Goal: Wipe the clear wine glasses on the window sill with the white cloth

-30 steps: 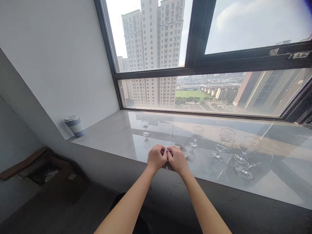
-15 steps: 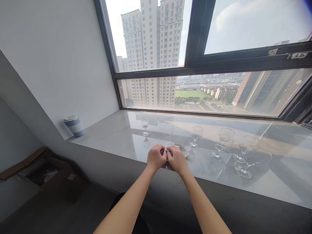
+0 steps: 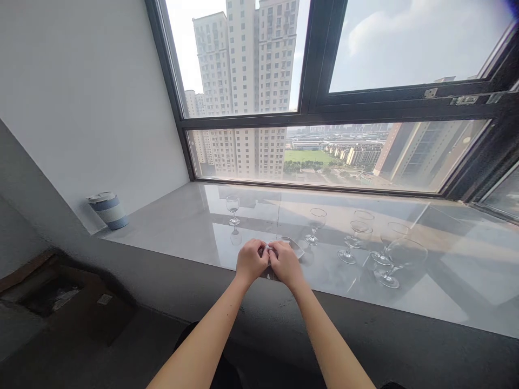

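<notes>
My left hand [image 3: 251,262] and my right hand [image 3: 286,263] meet above the front edge of the windowsill [image 3: 174,229]. Fingertips press together around something small and pale, mostly hidden, whose kind I cannot make out. Just behind my right hand lies a shallow, clear-looking dish [image 3: 298,249], partly covered by the fingers. A stemmed glass [image 3: 232,205] stands upright beyond my left hand. Another stemmed glass [image 3: 317,220] is to the right of the dish.
Several more stemmed glasses stand close together on the right, the nearest glass [image 3: 405,254] toward the front edge. A blue and white canister [image 3: 109,210] is at the sill's left end by the wall. Behind runs the dark window frame [image 3: 243,122]. A cardboard box [image 3: 89,308] is on the floor.
The view has turned slightly right, so everything sits a little further left in the picture. Both hands stay together in the same place over the sill, fingers still closed.
</notes>
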The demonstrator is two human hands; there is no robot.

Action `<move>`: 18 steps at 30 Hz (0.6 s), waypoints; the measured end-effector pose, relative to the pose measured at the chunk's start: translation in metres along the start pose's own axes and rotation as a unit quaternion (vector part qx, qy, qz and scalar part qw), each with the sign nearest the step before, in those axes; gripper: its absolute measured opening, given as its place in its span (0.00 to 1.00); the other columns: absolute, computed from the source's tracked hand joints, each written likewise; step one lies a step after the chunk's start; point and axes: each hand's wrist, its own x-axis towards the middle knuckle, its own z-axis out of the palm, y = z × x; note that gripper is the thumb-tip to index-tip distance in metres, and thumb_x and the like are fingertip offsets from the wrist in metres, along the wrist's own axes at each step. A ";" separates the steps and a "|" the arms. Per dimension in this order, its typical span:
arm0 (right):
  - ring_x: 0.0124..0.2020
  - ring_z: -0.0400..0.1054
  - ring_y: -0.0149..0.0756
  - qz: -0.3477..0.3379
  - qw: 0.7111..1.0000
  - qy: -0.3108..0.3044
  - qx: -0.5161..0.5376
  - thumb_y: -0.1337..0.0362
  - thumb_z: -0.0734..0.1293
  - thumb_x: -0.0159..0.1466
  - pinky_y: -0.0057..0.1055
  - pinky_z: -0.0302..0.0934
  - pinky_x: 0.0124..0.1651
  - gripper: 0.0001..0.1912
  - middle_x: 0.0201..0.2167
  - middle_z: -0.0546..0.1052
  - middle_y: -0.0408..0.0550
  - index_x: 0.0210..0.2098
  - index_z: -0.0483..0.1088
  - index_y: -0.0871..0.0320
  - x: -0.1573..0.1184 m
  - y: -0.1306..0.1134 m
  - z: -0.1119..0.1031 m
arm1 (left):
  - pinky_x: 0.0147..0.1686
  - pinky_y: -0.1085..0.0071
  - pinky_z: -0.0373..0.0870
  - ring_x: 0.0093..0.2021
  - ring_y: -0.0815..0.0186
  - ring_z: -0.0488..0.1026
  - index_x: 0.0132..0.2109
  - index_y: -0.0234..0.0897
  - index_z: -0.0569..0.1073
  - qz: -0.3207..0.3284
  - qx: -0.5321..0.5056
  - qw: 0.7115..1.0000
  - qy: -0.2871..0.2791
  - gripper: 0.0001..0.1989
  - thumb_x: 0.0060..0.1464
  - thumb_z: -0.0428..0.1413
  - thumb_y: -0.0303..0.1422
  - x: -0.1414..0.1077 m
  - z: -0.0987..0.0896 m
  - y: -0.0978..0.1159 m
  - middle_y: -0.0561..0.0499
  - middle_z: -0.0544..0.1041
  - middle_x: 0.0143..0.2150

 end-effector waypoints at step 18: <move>0.41 0.63 0.39 0.040 0.991 -0.042 -0.124 0.68 0.60 0.61 0.30 0.50 0.35 0.09 0.36 0.72 0.48 0.36 0.71 0.54 -0.008 -0.017 -0.015 | 0.46 0.64 0.66 0.54 0.55 0.68 0.56 0.38 0.59 -0.344 -0.103 0.923 0.140 0.34 0.42 0.62 0.31 0.088 -0.028 -0.077 0.38 0.67 0.58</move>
